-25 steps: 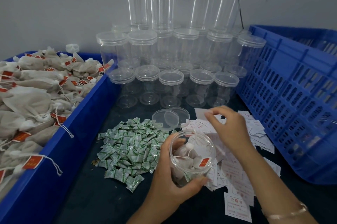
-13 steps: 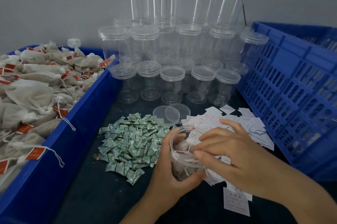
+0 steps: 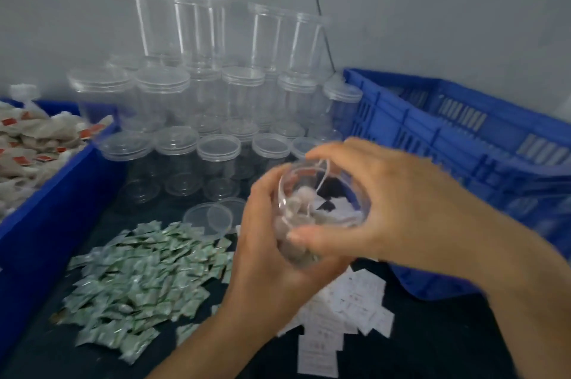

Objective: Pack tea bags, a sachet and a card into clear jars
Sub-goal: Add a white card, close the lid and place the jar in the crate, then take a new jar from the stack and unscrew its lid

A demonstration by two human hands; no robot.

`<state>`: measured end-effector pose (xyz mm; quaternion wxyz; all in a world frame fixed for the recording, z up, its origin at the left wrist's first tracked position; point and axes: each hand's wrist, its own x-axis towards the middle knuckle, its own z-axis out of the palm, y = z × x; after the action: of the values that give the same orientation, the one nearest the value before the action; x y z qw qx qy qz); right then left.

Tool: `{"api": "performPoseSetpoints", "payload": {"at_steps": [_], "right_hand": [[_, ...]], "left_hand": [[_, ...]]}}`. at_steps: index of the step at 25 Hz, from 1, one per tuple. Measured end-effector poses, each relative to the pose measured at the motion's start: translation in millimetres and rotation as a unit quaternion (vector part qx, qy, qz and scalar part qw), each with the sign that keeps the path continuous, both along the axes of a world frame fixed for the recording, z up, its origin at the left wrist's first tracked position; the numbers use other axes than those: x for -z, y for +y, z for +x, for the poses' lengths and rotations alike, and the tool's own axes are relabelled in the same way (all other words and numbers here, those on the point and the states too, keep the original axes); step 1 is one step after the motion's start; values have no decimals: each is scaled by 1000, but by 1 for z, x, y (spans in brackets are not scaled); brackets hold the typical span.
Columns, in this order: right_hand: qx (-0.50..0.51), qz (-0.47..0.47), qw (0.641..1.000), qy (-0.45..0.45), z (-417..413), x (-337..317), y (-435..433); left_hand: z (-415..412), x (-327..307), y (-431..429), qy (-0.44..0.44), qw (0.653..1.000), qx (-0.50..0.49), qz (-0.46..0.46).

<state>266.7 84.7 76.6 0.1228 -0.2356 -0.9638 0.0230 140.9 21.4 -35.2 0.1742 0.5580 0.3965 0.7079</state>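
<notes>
A clear open jar with tea bags and a white card inside is held tilted above the table. My left hand grips its body from below and the left. My right hand curls round its mouth, thumb on the near rim and fingers over the far rim. A pile of green sachets lies on the dark table to the left. White cards are scattered under my hands. Tea bags with red tags fill the blue bin at far left.
Lidded empty clear jars are stacked in rows against the back wall. Two loose lids lie in front of them. A blue slatted crate stands on the right. The bin's blue wall borders the sachets.
Both hands have lifted the jar off the table and moved it up and to the right. My right hand went from pushing into the jar to holding its mouth. The view is motion-blurred.
</notes>
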Motion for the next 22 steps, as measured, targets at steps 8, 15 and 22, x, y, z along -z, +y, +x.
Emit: {"api": "performPoseSetpoints", "payload": {"at_steps": [8, 15, 22], "right_hand": [[187, 103, 955, 204, 62, -124, 119], [293, 1, 954, -60, 70, -58, 232], [275, -237, 898, -249, 62, -9, 238]], "left_hand": [[48, -77, 83, 397, 883, -215, 130], [60, -70, 153, 506, 858, -47, -76], [70, -56, 165, 460, 882, -40, -99]]}}
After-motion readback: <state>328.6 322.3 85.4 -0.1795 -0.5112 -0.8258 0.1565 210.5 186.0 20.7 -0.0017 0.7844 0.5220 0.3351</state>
